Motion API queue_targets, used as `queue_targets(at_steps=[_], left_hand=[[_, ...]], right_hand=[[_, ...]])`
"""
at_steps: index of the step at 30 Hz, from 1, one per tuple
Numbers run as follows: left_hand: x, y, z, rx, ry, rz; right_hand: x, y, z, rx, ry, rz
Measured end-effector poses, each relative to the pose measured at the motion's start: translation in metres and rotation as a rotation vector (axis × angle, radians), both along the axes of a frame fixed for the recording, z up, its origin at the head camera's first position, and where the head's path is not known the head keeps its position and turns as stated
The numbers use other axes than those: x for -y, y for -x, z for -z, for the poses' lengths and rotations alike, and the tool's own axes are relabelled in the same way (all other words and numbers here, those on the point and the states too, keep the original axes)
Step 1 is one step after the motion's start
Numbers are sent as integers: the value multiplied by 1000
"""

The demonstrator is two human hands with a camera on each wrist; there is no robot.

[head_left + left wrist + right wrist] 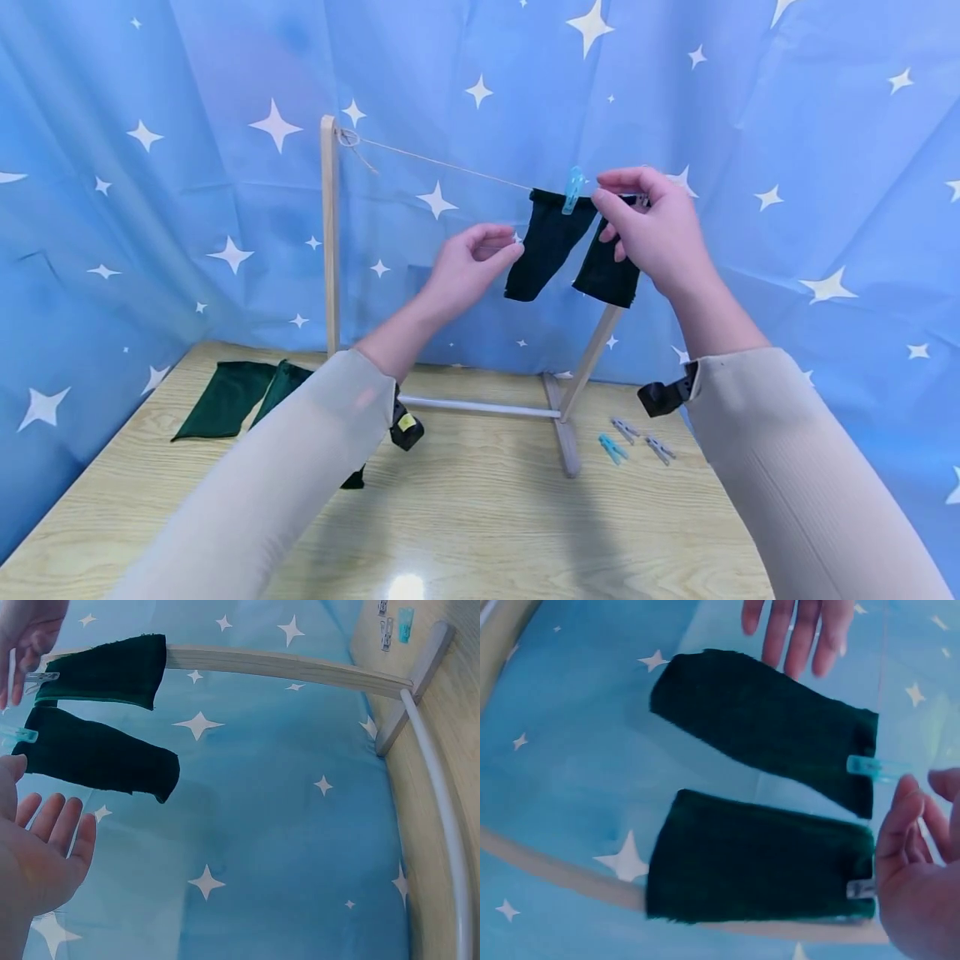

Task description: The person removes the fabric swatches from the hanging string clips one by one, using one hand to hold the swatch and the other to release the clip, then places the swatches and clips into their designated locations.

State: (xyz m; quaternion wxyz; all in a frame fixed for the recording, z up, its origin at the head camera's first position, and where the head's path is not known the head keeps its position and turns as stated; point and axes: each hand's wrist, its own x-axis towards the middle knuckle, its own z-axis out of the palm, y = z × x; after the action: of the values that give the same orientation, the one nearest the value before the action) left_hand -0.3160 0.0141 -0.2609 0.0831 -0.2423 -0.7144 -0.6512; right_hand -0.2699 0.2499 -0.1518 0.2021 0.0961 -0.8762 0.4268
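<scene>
Two dark green cloth pieces hang from a thin string point(450, 164). A blue clothespin point(573, 190) clips the left cloth point(551, 250) to it, and a greyish clothespin point(861, 889) sits on the top of the right cloth point(609, 271). My left hand point(472, 265) is raised at the left edge of the left cloth, fingers loosely extended and nothing in them; the left wrist view shows a gap between fingers and cloth. Beside the blue clothespin, in front of the right cloth's upper part, hovers my right hand point(663, 229), its fingers relaxed and holding nothing visible.
A wooden stand's left post point(330, 233) and right post point(592, 362) carry the string, joined low by a white bar point(480, 407). More green cloths point(225, 400) lie at the table's left, partly behind my sleeve. One blue clothespin point(612, 448) and two grey clothespins point(660, 450) lie right.
</scene>
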Motion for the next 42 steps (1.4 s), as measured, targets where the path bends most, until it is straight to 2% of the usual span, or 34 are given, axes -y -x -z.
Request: queue_targets(at_steps=[4, 10, 16, 20, 25, 31, 38, 42], left_hand=[[-11, 6, -9, 22, 19, -20], [-26, 15, -23, 104, 38, -37], [-38, 17, -33, 150, -13, 17], [-43, 14, -35, 148, -60, 51], [-46, 14, -35, 169, -104, 35], [-45, 13, -31, 160, -137, 31], [-45, 9, -33, 176, -111, 23], [-43, 6, -37, 161, -91, 21]], right_hand=[[12, 6, -10, 24, -6, 1], [25, 15, -15, 80, -52, -24], [31, 19, -14, 124, -105, -9], [29, 20, -13, 120, -111, 4], [28, 19, -12, 101, -95, 14], [26, 16, -10, 72, -74, 22], [21, 9, -10, 54, -65, 52], [21, 6, -10, -5, -50, 85]])
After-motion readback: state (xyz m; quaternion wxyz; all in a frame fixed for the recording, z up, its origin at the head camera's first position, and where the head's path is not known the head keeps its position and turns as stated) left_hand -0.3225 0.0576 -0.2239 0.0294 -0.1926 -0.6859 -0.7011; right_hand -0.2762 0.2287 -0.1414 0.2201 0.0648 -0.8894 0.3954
